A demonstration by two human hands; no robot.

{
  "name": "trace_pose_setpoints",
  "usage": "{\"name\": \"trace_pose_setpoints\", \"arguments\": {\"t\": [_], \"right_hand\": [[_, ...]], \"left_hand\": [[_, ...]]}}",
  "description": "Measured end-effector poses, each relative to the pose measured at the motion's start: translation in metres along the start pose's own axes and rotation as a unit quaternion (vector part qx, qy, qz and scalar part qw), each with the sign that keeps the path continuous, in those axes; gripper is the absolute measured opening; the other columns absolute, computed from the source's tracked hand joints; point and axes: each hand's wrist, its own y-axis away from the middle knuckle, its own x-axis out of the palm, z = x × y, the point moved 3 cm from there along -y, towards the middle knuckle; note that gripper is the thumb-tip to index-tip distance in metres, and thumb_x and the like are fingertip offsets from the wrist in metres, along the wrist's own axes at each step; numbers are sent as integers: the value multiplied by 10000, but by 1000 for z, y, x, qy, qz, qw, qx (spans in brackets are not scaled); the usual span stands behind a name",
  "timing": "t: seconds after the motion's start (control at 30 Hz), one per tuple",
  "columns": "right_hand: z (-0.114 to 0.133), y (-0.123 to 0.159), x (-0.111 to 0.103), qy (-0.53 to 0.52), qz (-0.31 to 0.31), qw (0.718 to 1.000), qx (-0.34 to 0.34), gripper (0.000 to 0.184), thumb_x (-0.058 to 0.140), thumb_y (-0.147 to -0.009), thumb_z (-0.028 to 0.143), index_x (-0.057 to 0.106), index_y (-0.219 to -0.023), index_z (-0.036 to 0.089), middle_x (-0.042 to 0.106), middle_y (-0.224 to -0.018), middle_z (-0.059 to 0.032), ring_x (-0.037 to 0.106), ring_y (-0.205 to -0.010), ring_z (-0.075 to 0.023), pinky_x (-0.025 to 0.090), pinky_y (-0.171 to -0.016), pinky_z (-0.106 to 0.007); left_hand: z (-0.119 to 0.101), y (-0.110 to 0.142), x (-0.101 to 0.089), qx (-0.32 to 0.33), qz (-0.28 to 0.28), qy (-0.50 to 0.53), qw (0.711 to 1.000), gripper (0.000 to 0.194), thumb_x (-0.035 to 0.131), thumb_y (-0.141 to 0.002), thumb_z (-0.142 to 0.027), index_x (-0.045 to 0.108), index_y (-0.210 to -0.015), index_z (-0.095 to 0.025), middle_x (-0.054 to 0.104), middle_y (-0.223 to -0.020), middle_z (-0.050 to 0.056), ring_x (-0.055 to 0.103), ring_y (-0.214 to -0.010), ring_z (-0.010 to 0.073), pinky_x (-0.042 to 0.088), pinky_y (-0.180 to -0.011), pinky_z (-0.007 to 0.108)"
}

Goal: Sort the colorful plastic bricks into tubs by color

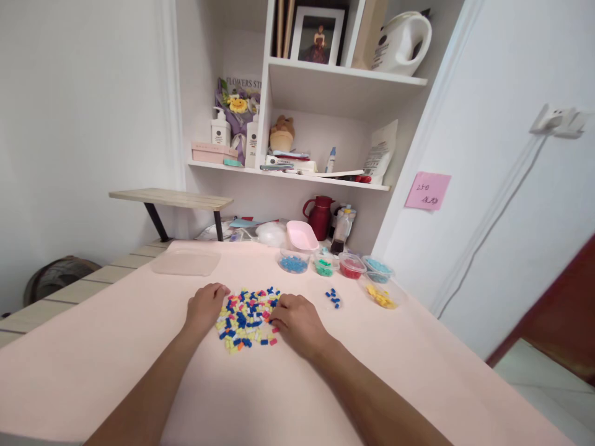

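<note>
A loose pile of small beads (242, 320), blue, yellow, pink, white and orange, is spread on the pink tabletop (223, 396). At the pile's left edge rests my left hand (206, 308), its fingers curled in and nothing visible in them. My right hand (297, 322) reaches over the right edge of the pile with bent, closed fingers. Its fingertips are down among the beads, and whatever they pinch is too small and hidden to make out. Several blue beads (333, 298) lie in a small clear dish to the right of that hand.
Behind the pile stand clear tubs of blue (294, 264), green (324, 267), red (352, 267) and light blue (379, 266) pieces. Yellow pieces (382, 297) sit at the right. A clear lid (186, 262) lies at the left; a pink bowl (302, 236) and red jug (320, 218) stand behind.
</note>
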Motion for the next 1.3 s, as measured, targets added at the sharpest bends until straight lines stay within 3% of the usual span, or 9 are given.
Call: {"name": "trace_pose_setpoints", "arguments": {"t": [0.1, 0.2, 0.33, 0.47, 0.63, 0.83, 0.93, 1.13, 1.3], "right_hand": [[-17, 0, -7, -78, -60, 995, 21, 174, 592, -826, 165, 729, -874, 261, 640, -903, -30, 586, -789, -159, 424, -723, -276], [-56, 7, -22, -139, -117, 979, 87, 140, 587, -833, 215, 721, -866, 237, 634, -893, -34, 591, -713, -146, 460, -690, -276], [-111, 26, -43, -104, -183, 955, 208, 144, 590, -798, 264, 719, -849, 223, 623, -851, -33, 588, -681, -160, 473, -672, -303], [-132, 37, -53, -86, -230, 935, 255, 302, 516, -830, 286, 678, -1064, 184, 628, -962, -69, 583, -666, -158, 481, -680, -326], [-106, 28, -52, -172, -217, 939, 202, 266, 483, -882, 303, 701, -991, 197, 684, -839, -36, 599, -673, -164, 476, -676, -298], [-17, 13, -33, -220, -25, 975, -8, 184, 558, -876, 206, 729, -930, 243, 699, -884, -23, 626, -746, -141, 464, -713, -246], [10, 12, -24, -184, 14, 982, -42, 120, 654, -832, 230, 731, -920, 261, 639, -874, -7, 595, -718, -116, 445, -689, -220], [14, 12, -9, -84, 41, 995, -39, 136, 750, -763, 354, 697, -830, 248, 596, -870, -5, 563, -778, -147, 408, -691, -241], [16, 11, -3, -101, 33, 993, -56, 44, 713, -772, 221, 685, -794, 246, 595, -885, 3, 560, -809, -145, 410, -713, -242]], "left_hand": [[0, -1, 0, -1, 3, 0, 1000, 353, 369, -864, -338, 712, -832, -263, 749, -997, 5, 647, -980, 207, 449, -775, 290], [0, -2, 0, -6, 3, 2, 1000, 340, 381, -856, -339, 709, -809, -265, 752, -984, 3, 647, -976, 212, 447, -755, 291], [-2, -4, 1, -9, -7, 7, 1000, 347, 372, -853, -336, 703, -782, -261, 750, -962, 3, 645, -975, 210, 444, -734, 285], [-3, -4, 2, -7, -10, 12, 1000, 366, 357, -858, -358, 701, -780, -258, 750, -942, 13, 650, -954, 216, 449, -711, 291], [-3, -4, 2, -8, -6, 9, 1000, 364, 360, -855, -353, 702, -785, -251, 750, -949, 19, 648, -959, 218, 451, -722, 292], [-3, 0, 1, -5, 6, -6, 1000, 351, 367, -859, -324, 711, -826, -264, 744, -1013, 0, 637, -992, 207, 435, -774, 290], [-5, 3, -1, -5, 7, -13, 1000, 356, 363, -860, -317, 712, -823, -261, 742, -1023, 6, 635, -990, 217, 427, -762, 299], [-9, 6, -4, -2, 8, -11, 1000, 330, 379, -845, -290, 706, -818, -257, 748, -994, -1, 641, -968, 206, 417, -728, 281], [-7, 6, -3, -4, 5, -13, 1000, 345, 369, -850, -298, 710, -820, -256, 746, -1004, 6, 640, -967, 215, 418, -738, 292]]}}
